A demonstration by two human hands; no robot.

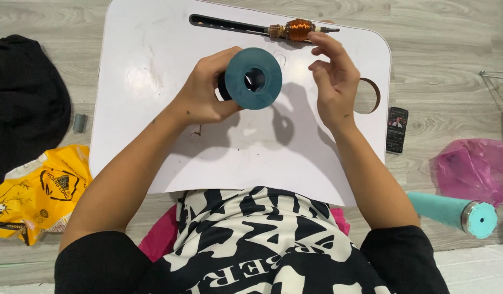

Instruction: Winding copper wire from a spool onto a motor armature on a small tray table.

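Left hand (205, 95) grip closed on round teal plastic spool (253, 78), bore toward camera; right hand (332, 79) grip open, fingertips at copper-wound armature (297, 29) on white table (153, 65)

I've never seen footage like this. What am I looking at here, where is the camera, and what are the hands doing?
There is no machine: one camera sits on a person's head and looks down at their own bare hands over a white lap table. The left hand holds a teal spool, its round end and centre hole facing the camera. The right hand is open beside it, fingertips near a copper-wound motor part lying in the table's slot. On the floor lie a phone, a yellow bag, a pink bag and a teal cylinder.
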